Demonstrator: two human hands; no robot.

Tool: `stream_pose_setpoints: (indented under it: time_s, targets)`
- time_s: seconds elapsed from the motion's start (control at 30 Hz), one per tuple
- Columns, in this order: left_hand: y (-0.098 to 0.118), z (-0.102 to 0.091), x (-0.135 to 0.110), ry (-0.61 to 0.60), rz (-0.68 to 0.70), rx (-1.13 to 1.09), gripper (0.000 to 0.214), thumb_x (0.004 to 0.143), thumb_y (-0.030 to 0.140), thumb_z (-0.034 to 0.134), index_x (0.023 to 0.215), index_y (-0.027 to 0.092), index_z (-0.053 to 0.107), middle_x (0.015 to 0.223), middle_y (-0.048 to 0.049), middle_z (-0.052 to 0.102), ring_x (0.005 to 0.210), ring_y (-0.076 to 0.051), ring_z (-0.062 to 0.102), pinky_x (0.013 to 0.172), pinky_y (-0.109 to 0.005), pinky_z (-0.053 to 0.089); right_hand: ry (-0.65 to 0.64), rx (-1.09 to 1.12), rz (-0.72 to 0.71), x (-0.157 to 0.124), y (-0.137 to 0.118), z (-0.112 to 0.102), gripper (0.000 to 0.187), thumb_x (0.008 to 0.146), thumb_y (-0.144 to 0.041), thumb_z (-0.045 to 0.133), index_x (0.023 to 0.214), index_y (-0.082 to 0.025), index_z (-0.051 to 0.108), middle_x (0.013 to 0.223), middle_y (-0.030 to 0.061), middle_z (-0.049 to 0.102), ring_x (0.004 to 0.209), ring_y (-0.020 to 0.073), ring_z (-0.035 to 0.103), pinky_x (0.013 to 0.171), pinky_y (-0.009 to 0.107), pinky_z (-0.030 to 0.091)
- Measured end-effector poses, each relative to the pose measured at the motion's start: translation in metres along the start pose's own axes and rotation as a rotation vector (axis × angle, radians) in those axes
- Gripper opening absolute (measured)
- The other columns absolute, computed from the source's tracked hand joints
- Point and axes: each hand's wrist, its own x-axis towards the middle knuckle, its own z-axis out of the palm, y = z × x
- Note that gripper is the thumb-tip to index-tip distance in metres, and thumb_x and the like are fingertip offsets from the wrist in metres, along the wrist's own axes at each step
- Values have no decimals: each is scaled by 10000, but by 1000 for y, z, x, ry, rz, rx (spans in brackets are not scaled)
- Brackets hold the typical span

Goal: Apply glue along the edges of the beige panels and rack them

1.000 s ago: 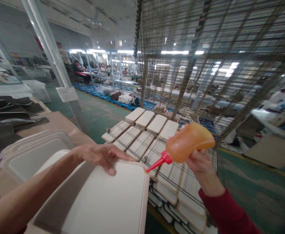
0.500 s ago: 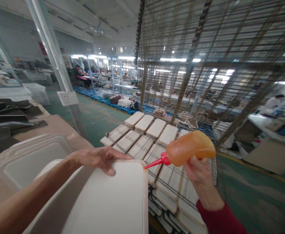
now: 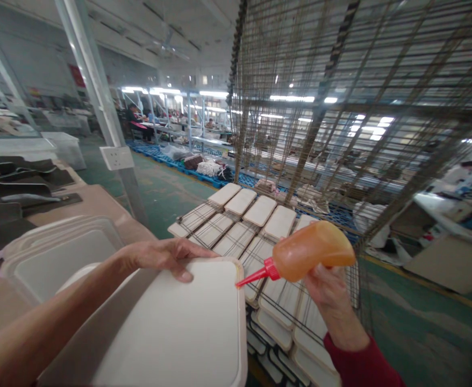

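My left hand grips the top edge of a large cream panel with rounded corners and a raised border, its thumb lying on the face. My right hand is wrapped round a squeeze bottle of amber liquid, likely glue, tipped on its side. The bottle's red nozzle points left, its tip at the border of the panel just below the upper right corner. What lies behind the panel's lower part is hidden.
Beyond the panel, a wire rack bears rows of small cream panels; its raised wire shelves tower behind. On the left, a brown-covered table carries stacked cream panels and dark pieces. A metal post with a socket stands beside it.
The nozzle tip has slid down along the panel's right border from the upper corner, with my right hand moving along. The left hand keeps its grip while the panel shifts slightly.
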Motion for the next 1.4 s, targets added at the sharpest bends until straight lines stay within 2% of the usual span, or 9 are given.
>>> stream_pose_setpoints:
  time_s: [0.13,0.33,0.53,0.8,1.0,1.17,1.4]
  targets:
    - [1,-2,-1,29,-9,10,705,710,260,746,1352,146,478,1280,-112,601,1047,-284,622,828,-288,526,-34,32,15,-3,-1,2,522,630,-376,778,1124,-345,610,975,26,723,955,284,667,954,514,475]
    - [3,-3,-1,12,-7,-24,665,718,269,732,1326,141,496,1135,-89,684,880,-229,675,703,-235,545,-59,42,39,-7,-1,2,541,625,-389,777,1135,-360,600,1016,26,713,1019,297,644,963,527,465]
    - [1,-5,-2,55,-52,-87,723,682,276,745,1345,160,480,1116,-89,689,824,-212,683,660,-220,537,-38,71,67,-8,-2,7,609,583,-397,798,1152,-350,587,1034,29,708,1069,297,617,971,522,454]
    - [1,-3,-6,187,-90,-154,700,672,237,727,1333,149,512,1002,-83,730,827,-263,692,621,-240,537,-7,74,95,-9,-2,7,635,520,-420,816,1118,-339,616,1033,32,708,1078,317,607,967,543,438]
    - [1,-1,-9,283,-100,-197,717,682,163,666,1365,98,456,1007,-97,728,859,-293,683,598,-254,531,-3,88,118,-12,-4,7,632,508,-410,821,1104,-340,624,1013,32,713,1069,319,609,961,553,433]
    - [-3,-4,-10,309,-85,-223,681,687,110,611,1352,103,467,1015,-95,732,865,-274,688,556,-226,525,-8,83,104,-14,-4,8,654,513,-416,815,1128,-324,611,1013,46,713,1065,307,609,975,545,415]
    - [-13,-10,-14,319,-51,-210,720,708,145,623,1395,115,411,1182,-150,659,915,-291,675,582,-238,530,-8,73,90,-15,-3,6,607,541,-400,799,1113,-307,617,968,54,719,990,306,641,947,553,435]
